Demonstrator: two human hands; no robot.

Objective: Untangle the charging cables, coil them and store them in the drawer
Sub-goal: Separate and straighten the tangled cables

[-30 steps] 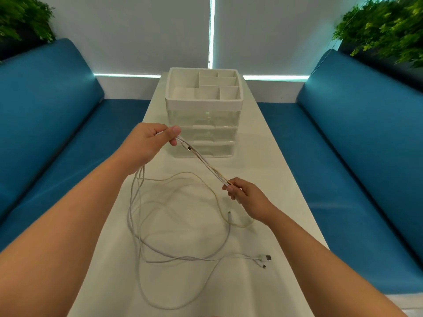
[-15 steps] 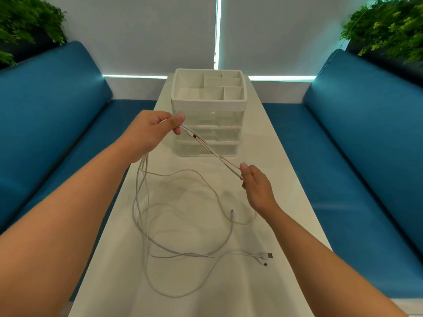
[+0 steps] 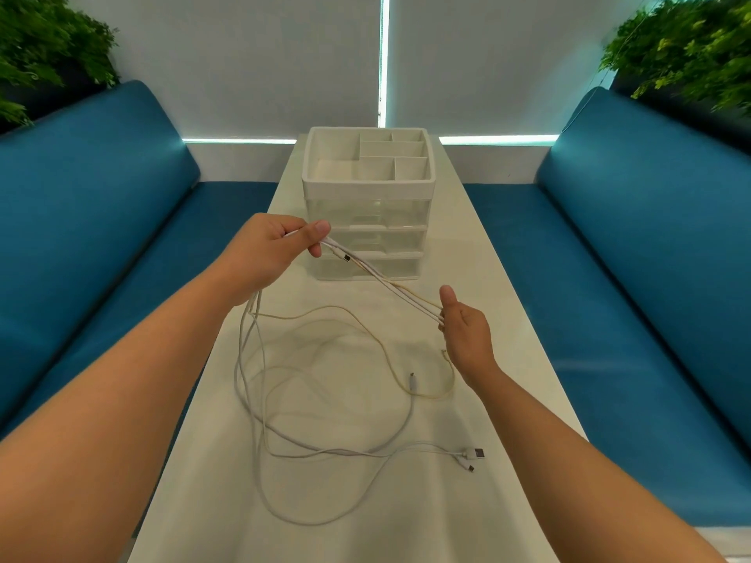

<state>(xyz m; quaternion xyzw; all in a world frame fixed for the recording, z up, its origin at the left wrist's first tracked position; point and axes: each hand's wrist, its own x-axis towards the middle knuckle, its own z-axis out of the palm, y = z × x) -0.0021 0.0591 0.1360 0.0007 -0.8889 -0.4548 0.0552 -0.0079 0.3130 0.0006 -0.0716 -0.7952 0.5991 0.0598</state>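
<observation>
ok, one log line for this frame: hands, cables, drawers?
left hand pinches cables | right hand holds same strands, taut between | rest looped on table | drawer unit shut | coiling not started

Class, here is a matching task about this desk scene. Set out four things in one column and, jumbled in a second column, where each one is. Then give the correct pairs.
Things
1. left hand
2. right hand
3. USB plug
4. drawer organiser

Places
A. lying flat on the white table, nearest the camera
B. standing at the table's far end
C. raised, gripping the cables at their higher end
D. holding the cables' lower end, thumb up

Pairs: 1-C, 2-D, 3-A, 4-B
</observation>
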